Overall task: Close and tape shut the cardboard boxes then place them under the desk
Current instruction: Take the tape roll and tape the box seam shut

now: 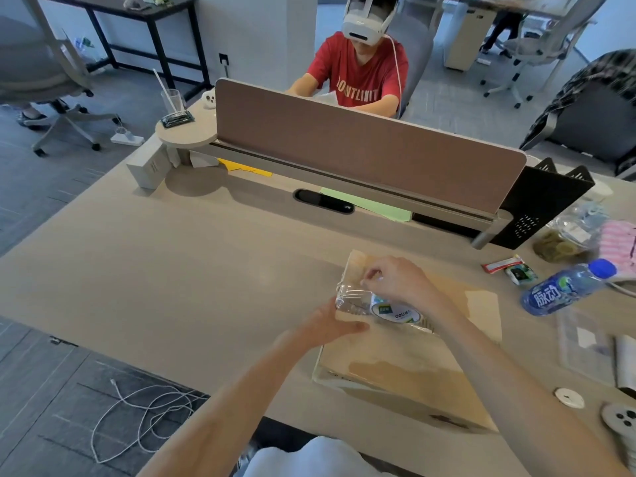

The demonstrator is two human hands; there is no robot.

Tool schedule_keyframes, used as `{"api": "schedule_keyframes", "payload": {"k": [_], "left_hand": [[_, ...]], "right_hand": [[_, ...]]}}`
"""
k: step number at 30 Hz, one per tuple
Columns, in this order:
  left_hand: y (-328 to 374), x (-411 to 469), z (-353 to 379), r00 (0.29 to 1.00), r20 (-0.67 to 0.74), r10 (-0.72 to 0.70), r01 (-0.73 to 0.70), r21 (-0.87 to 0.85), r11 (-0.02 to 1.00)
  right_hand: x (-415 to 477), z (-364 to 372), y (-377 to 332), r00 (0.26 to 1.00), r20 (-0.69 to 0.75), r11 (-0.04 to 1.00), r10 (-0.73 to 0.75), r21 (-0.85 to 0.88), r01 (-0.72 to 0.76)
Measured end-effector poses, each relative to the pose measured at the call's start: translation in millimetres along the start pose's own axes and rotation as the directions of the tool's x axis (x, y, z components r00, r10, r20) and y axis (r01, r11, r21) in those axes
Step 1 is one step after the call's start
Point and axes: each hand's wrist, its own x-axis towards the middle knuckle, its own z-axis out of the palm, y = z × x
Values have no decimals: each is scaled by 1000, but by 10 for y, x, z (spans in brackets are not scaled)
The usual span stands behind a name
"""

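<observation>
Right now: left hand (332,323) grips the left edge of the cardboard box (413,363), thumb on top, fingers curled round the side. Right hand (401,284) is curled over the tape roll (395,315), holding it on the lid just right of the left grip. Clear tape strip (351,299) runs from the roll to that left edge, crumpled where it meets it. Key relation: the roll sits right of the anchor, so the next pull probably goes rightward across the lid, with the right hand pulling and the left holding. Box lies flat on the desk (206,270), closed, tan and shallow, with glossy patches that may be tape. Seam not readable. Water bottle (564,287) lies further right, well apart.
</observation>
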Motion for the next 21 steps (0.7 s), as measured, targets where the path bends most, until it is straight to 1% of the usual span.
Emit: {"api": "schedule_keyframes", "payload": {"k": [2,3,5,7,9,11,12,14,16,19,21], "left_hand": [[11,-4,5,999,-50,-17,26,185,982],[-6,1,21,996,-90,24,4,300,954],[-15,5,57,971,-132,201,-111,496,861],[-1,17,84,934,-90,346,-216,629,747],[-14,82,86,900,-54,432,-272,706,654],[-31,164,68,859,7,511,-324,781,534],[-23,179,59,849,43,526,-345,799,492],[-19,201,59,851,80,519,-373,787,492],[-14,212,61,852,80,517,-377,778,502],[-13,209,52,852,54,521,-371,763,528],[-22,214,48,850,61,524,-377,764,523]], "right_hand": [[-57,-68,111,999,-21,985,-25,169,28],[-102,-91,172,998,-56,976,-32,214,43],[-178,-98,297,994,-111,966,-15,256,43],[-227,-61,404,991,-132,923,1,382,50],[-254,-17,449,992,-122,843,20,535,49],[-257,15,447,992,-123,784,34,619,50],[-247,31,444,992,-120,764,39,644,48],[-232,52,449,994,-97,759,43,651,31],[-221,73,482,996,-82,787,46,617,14],[-236,33,541,994,-110,867,21,497,36],[-279,-46,648,991,-136,914,-4,401,59]]}}
